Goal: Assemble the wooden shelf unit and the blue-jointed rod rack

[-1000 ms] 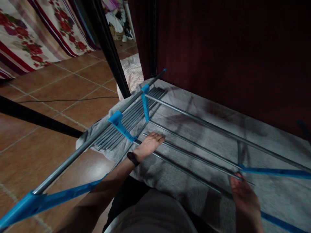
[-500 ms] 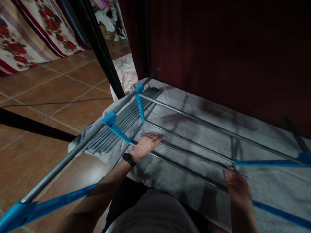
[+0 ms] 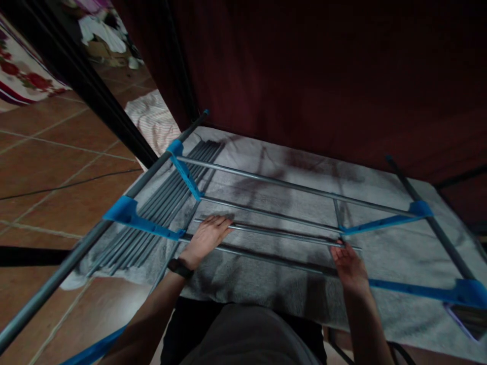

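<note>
A thin grey metal rod [image 3: 281,234] lies crosswise between my hands, inside a frame of metal tubes and blue plastic brackets. My left hand [image 3: 211,234], with a dark band on its wrist, is closed over the rod near its left end. Close to the right end, my right hand [image 3: 348,261] pinches the same rod from below. The frame's front crossbar [image 3: 262,257] runs just nearer to me, and a thinner crossbar [image 3: 262,213] runs just beyond. Blue brackets [image 3: 152,225] join the crossbars to the long left side tube [image 3: 91,241].
Several loose grey rods [image 3: 167,195] lie side by side at the left on a grey blanket [image 3: 304,167]. A phone [image 3: 466,319] rests at the right edge. Black posts [image 3: 87,91] stand at the left, above a tiled floor [image 3: 49,213]. A dark red panel [image 3: 304,76] closes off the back.
The view has turned to the right, so the frame's right side and the phone now show. Both hands keep hold of the rod, which stays between the crossbars.
</note>
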`<state>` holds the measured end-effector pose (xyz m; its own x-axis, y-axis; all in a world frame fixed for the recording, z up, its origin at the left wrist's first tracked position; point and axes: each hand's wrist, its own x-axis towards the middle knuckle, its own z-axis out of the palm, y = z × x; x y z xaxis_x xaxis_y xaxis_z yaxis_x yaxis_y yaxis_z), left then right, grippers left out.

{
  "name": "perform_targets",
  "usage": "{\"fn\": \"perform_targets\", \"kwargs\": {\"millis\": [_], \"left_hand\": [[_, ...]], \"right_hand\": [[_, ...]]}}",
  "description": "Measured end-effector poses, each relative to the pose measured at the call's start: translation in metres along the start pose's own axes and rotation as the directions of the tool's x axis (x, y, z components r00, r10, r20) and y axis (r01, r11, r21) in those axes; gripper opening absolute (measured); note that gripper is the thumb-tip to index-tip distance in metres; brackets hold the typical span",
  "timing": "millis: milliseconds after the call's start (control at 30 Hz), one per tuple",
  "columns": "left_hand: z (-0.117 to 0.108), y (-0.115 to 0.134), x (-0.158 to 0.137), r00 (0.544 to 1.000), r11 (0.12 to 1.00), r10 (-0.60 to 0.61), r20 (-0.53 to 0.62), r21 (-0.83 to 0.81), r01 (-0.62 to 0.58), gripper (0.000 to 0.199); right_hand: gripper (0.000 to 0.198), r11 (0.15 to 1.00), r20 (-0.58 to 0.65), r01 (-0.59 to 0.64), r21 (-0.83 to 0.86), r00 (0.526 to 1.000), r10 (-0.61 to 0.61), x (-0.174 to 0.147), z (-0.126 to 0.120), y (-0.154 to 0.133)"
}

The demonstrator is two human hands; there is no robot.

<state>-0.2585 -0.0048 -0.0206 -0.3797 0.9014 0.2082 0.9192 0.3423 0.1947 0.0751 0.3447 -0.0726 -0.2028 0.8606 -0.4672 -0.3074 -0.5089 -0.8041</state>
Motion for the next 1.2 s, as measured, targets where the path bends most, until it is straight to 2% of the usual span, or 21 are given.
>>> {"fn": "perform_targets", "kwargs": {"millis": [400, 700, 1033, 1200], "left_hand": [[-0.005, -0.001, 0.002, 1.000, 0.999, 0.026, -0.012, 0.031, -0.026, 0.033], [0.000, -0.002, 0.001, 1.000, 1.000, 0.009, -0.030, 0.009, -0.009, 0.033], [-0.002, -0.004, 0.001, 0.999, 0.999, 0.034, 0.001, -0.014, -0.034, 0.035], [-0.002, -0.002, 0.002, 0.999, 1.000, 0.027, -0.024, -0.002, -0.027, 0.034]], "right_hand": [[0.005, 1.000, -0.009, -0.001, 0.013, 1.000, 0.001, -0.007, 0.008, 0.001], [0.003, 1.000, -0.034, -0.013, 0.021, 0.999, 0.014, -0.007, 0.013, 0.000], [0.003, 1.000, 0.009, 0.003, -0.023, 1.000, -0.002, -0.009, 0.012, 0.002], [0.004, 1.000, 0.028, 0.017, -0.016, 0.999, -0.017, -0.010, 0.009, 0.003]]}}
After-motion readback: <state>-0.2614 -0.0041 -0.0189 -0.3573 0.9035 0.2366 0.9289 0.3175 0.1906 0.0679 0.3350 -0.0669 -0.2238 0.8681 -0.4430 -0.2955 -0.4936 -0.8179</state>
